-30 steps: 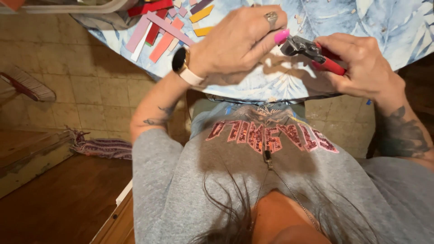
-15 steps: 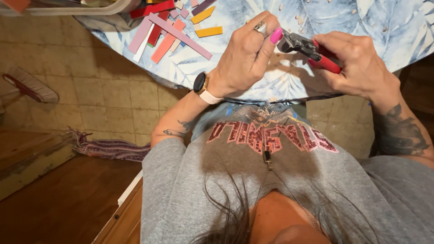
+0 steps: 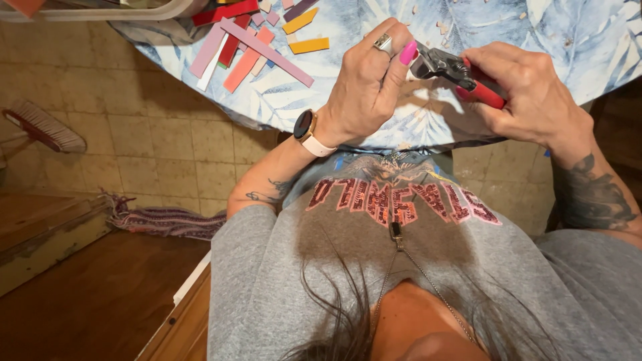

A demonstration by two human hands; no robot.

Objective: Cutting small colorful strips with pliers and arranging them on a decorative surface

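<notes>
My right hand [image 3: 535,93] is closed around red-handled nippers [image 3: 461,73] with dark metal jaws, held above the near edge of a round table [image 3: 281,100] covered in a blue leaf-print cloth. My left hand [image 3: 364,87], with a ring, a pink thumbnail and a wrist watch [image 3: 306,127], is curled with its thumb and fingertips against the nippers' jaws. Whatever lies between those fingertips is hidden. Coloured tile strips [image 3: 247,47] in pink, red and mauve lie on the table to the left, with yellow pieces [image 3: 309,45] beside them.
Small pale chips are scattered on the cloth at the far right [image 3: 441,27]. A clear tray rim [image 3: 100,10] shows at the top left. Below the table are a tiled floor, a brush [image 3: 43,127], a striped rug [image 3: 160,220] and a wooden step [image 3: 47,227].
My left hand has turned and drawn its fingertips up to the nippers' jaws. The right hand still holds the nippers in about the same place.
</notes>
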